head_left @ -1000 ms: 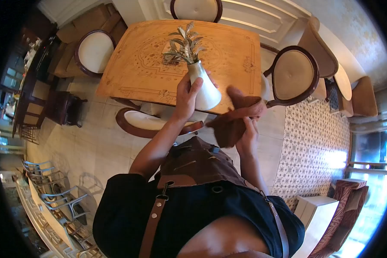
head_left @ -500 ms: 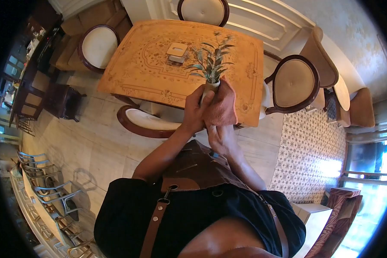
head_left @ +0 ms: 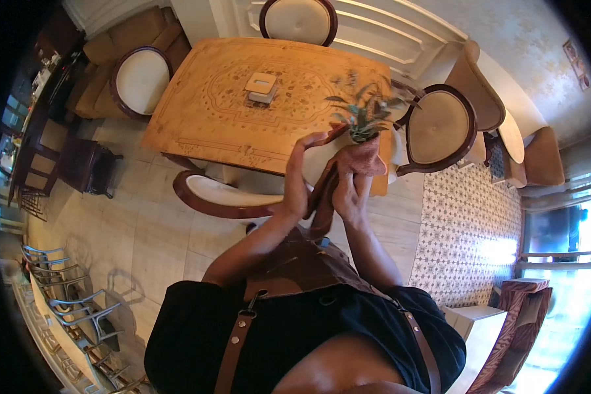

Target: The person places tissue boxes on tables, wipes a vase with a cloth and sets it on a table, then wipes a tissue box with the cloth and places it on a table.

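My left hand (head_left: 297, 180) has its fingers bent over at the top, against a dark part of a reddish-brown cloth (head_left: 362, 157). My right hand (head_left: 352, 197) is closed round the lighter part of this cloth, which wraps the neck of the vase. Green leafy stems (head_left: 366, 118) stick out above the cloth, leaning right and blurred by motion. Cloth and hands hide most of the vase. Some cloth hangs between my wrists, down to the brown apron (head_left: 299, 266).
Ahead stands a patterned wooden table (head_left: 197, 98) bearing a small square holder (head_left: 261, 87). Cushioned chairs surround it, one near the front edge (head_left: 226, 194) and one at the right (head_left: 440, 128). A dark wooden stand (head_left: 85, 167) is at the left.
The stems have moved right and tilted that way. My left hand has shifted off the vase neck to the cloth's left side. My right hand has moved slightly right, with cloth round the neck.
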Demonstrator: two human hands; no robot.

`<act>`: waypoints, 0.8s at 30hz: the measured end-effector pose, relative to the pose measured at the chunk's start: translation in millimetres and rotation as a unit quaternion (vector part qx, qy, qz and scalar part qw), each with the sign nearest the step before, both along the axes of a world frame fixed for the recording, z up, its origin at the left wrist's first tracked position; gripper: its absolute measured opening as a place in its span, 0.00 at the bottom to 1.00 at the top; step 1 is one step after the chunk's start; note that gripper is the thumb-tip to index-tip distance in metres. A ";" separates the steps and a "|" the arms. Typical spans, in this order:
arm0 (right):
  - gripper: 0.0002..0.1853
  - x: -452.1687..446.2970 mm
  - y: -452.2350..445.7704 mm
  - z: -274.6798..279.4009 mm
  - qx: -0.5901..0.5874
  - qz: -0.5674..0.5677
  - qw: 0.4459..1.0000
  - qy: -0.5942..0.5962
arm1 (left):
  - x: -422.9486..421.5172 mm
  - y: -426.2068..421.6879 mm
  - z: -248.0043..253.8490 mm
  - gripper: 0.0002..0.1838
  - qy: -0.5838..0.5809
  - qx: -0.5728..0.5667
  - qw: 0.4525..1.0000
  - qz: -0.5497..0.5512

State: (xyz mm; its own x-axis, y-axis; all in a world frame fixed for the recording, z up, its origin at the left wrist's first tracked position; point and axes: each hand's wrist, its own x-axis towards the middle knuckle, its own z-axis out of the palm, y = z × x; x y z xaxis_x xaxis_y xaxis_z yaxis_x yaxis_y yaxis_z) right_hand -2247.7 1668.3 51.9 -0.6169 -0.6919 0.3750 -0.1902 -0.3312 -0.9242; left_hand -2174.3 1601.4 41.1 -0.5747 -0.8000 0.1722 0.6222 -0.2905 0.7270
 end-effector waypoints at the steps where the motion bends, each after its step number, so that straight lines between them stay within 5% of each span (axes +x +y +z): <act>1: 0.08 4.1 -3.4 14.4 -0.038 -0.048 0.997 -0.036 | -0.4 7.5 -3.0 0.28 -0.067 -0.064 0.994 0.058; 3: 0.07 8.2 -0.6 30.5 -0.061 -0.059 0.995 -0.055 | 2.9 8.1 -4.0 0.27 -0.081 -0.129 0.987 0.058; 6: 0.08 -4.2 11.5 12.5 -0.027 -0.043 0.994 0.096 | 8.3 2.6 -0.6 0.30 0.041 0.134 0.987 -0.081; 11: 0.12 -16.7 20.3 14.9 -0.071 -0.107 0.954 -0.272 | 26.1 -17.0 1.9 0.31 0.060 0.181 0.969 -0.158; 13: 0.14 -25.8 26.9 16.3 -0.008 -0.096 0.961 -0.261 | 30.0 -23.3 3.4 0.31 0.099 0.139 0.954 -0.247; 15: 0.14 -27.2 30.1 13.3 0.139 0.029 0.985 -0.097 | 28.9 -22.4 -5.4 0.30 0.103 0.146 0.943 -0.280; 17: 0.18 -7.9 28.3 15.4 0.207 0.155 0.965 -0.048 | 26.8 -12.8 -9.6 0.30 0.015 0.269 0.936 -0.225; 20: 0.21 -13.7 17.4 30.8 0.167 0.197 0.942 0.216 | 34.9 -20.7 -4.7 0.29 0.032 0.199 0.941 -0.273; 22: 0.25 -7.9 19.8 44.7 0.233 0.297 0.922 -0.085 | 40.3 -21.9 -5.2 0.30 0.050 0.195 0.923 -0.329; 24: 0.27 -6.4 21.5 34.7 0.206 0.292 0.928 -0.105 | 39.6 -23.0 -9.8 0.35 -0.024 0.184 0.931 -0.314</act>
